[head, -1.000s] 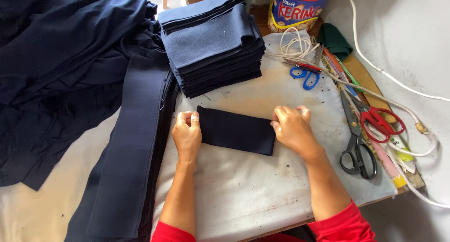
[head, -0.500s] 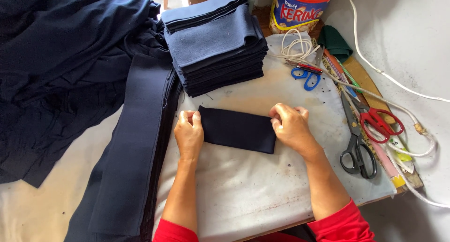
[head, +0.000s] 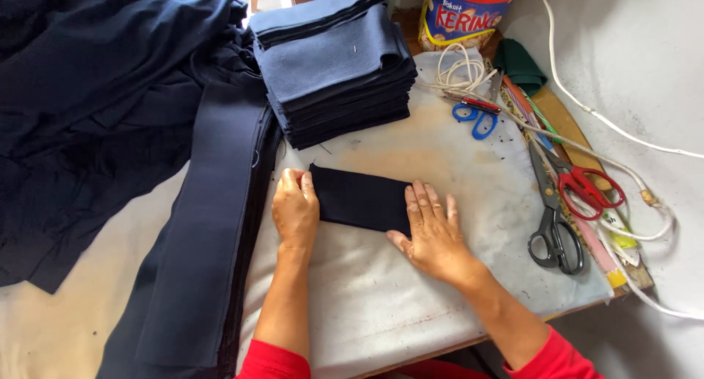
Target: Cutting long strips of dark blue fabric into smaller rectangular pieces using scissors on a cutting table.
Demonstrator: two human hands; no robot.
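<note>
A small folded piece of dark navy cloth [head: 359, 197] lies flat on the white padded board [head: 411, 305]. My left hand [head: 295, 209] rests curled at the piece's left end, fingers on its edge. My right hand [head: 429, 231] lies flat with fingers spread, pressing down on the piece's right end. Beyond the piece stands a tall stack of cut navy cloth pieces [head: 334, 65].
Navy fabric strips [head: 209, 225] hang along the board's left edge, with a big heap of navy cloth [head: 95, 100] further left. On the right lie black scissors [head: 551, 225], red-handled scissors [head: 587, 188], small blue scissors [head: 475, 118], white cord [head: 458, 72] and a round tub [head: 466, 16].
My right hand has opened from a pinch at the cloth's right corner to a flat palm pressing on it, and slid a little toward me. The left hand stays at the left end.
</note>
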